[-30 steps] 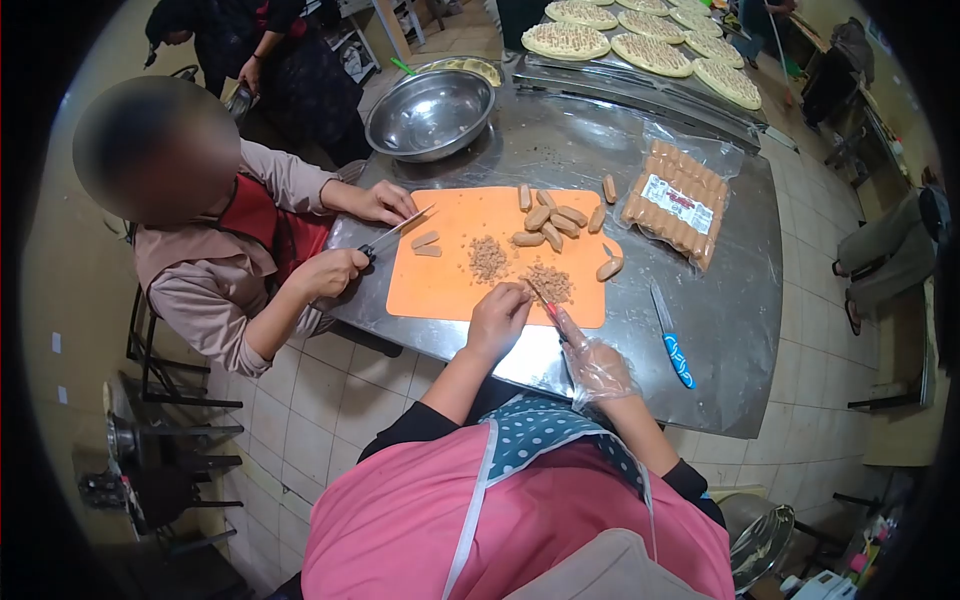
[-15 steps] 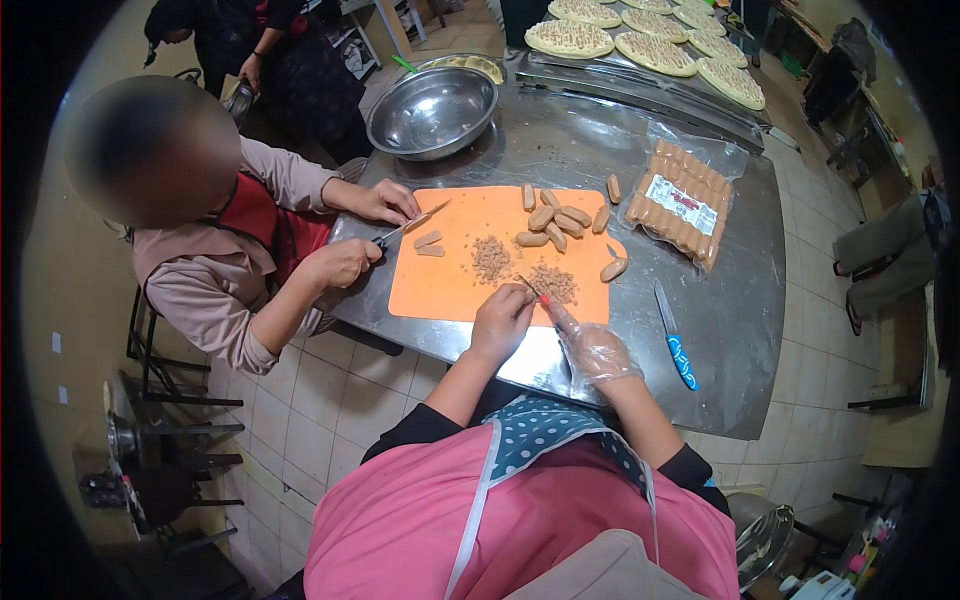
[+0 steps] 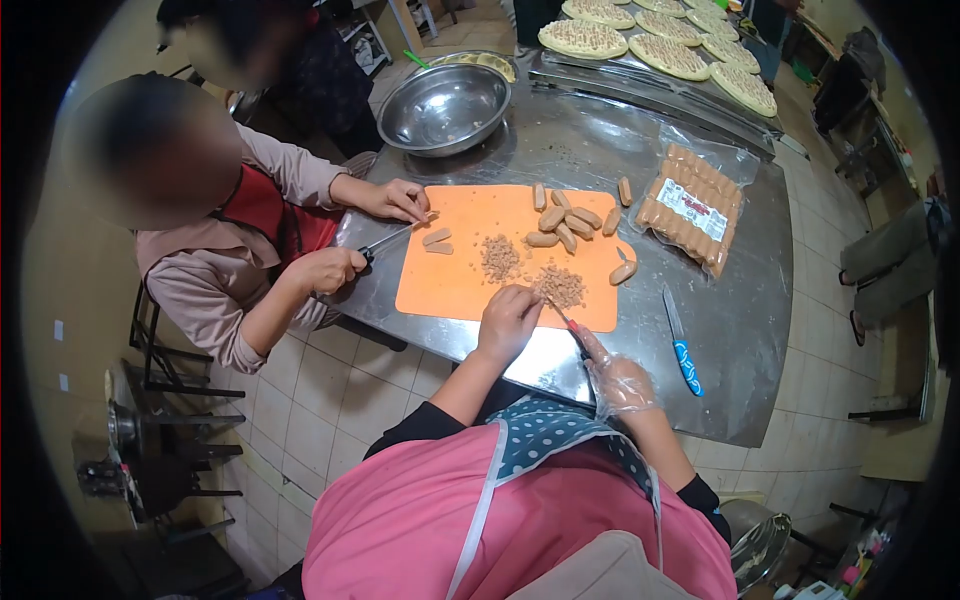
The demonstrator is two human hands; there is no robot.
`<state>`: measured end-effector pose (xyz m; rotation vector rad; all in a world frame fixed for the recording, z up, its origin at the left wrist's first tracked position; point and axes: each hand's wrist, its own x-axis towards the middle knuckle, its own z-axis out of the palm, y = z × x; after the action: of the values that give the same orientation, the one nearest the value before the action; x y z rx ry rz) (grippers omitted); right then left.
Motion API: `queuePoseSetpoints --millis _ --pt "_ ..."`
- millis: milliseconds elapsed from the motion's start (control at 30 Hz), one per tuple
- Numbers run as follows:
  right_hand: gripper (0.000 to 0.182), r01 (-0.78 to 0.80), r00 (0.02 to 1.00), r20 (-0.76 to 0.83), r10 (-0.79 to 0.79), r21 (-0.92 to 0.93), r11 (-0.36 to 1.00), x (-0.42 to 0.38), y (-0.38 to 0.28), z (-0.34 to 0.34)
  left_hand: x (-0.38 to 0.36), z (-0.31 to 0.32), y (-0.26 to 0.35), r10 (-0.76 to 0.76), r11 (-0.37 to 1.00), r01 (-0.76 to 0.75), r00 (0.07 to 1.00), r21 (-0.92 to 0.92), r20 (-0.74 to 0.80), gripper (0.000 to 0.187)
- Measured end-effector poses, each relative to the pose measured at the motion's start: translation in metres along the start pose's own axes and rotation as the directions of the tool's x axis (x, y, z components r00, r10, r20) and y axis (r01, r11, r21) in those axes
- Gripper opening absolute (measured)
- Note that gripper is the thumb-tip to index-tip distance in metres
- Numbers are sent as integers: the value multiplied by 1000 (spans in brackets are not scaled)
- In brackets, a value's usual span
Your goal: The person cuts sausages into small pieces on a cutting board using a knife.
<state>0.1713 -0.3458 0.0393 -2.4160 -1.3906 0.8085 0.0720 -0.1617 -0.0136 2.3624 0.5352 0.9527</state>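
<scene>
My right hand (image 3: pixel 619 382), in a clear plastic glove, grips a knife (image 3: pixel 571 324) with a red handle. Its blade points up and left over the near edge of the orange cutting board (image 3: pixel 440 290). My bare left hand (image 3: pixel 513 318) is closed at that edge, fingertips pinched together close to the blade; whatever they hold is hidden. Just beyond lies a pile of diced sausage (image 3: pixel 560 287), and a second diced pile (image 3: pixel 499 259) is to its left. Several sausage pieces (image 3: pixel 570 222) lie at the board's far right.
At the left, a co-worker's hands (image 3: pixel 335 270) hold another knife and a small sausage piece. A blue-handled knife (image 3: pixel 682 345) and a sausage pack (image 3: pixel 695 205) lie on the metal table (image 3: pixel 740 330). A steel bowl (image 3: pixel 443 108) and trays of topped dough rounds (image 3: pixel 668 54) stand at the back.
My right hand and its knife have drawn back toward me, slightly rightward. The co-worker's knife hand has pulled back toward their body. The whole view has shifted a little.
</scene>
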Motion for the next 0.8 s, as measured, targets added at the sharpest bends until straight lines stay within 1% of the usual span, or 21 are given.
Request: queuePoseSetpoints --millis 133,200,233,267,333,367,400,467,500,567,700,733,800 --pt "59 8 1000 -2 -8 6 1000 4 3 -1 -4 2 -2 -29 1000 29 1000 -9 -7 8" --pt "59 -67 998 -18 66 -6 998 11 4 7 -3 4 -7 7 1000 -7 1000 -19 6 7" --pt "58 -76 997 -15 75 -21 997 12 0 5 -3 5 -7 -4 999 4 1000 -44 -4 7" --pt "58 -47 999 -17 47 -37 998 13 -1 6 -4 5 -7 -10 1000 9 999 -29 -32 7" --pt "58 -87 996 -41 85 -43 995 16 -1 10 -4 4 -7 4 999 -4 1000 -36 22 7" --pt "57 -39 995 -87 39 3 999 16 -1 12 -6 7 -10 27 999 -27 1000 -30 13 7" --pt "57 -21 996 -84 21 -10 1000 17 0 13 -4 6 -9 19 1000 -19 1000 -22 -6 7" --pt "58 5 985 -171 4 52 999 18 -1 17 -3 4 -5 55 998 -55 998 -15 -18 8" --pt "58 20 986 -165 -11 49 999 21 -2 16 -1 4 -6 48 999 -48 999 -4 -27 8" --pt "61 -34 982 -183 55 118 992 18 0 17 -4 3 -5 75 997 -75 997 4 -16 10" --pt "60 -13 977 -207 57 209 978 15 3 18 -6 1 -5 72 995 -73 997 61 33 11" --pt "60 -8 976 -211 53 206 979 16 5 20 -5 1 -6 75 995 -76 997 63 27 11" --pt "57 28 965 -258 49 288 957 17 11 24 -6 3 -7 57 998 -57 998 15 22 9"
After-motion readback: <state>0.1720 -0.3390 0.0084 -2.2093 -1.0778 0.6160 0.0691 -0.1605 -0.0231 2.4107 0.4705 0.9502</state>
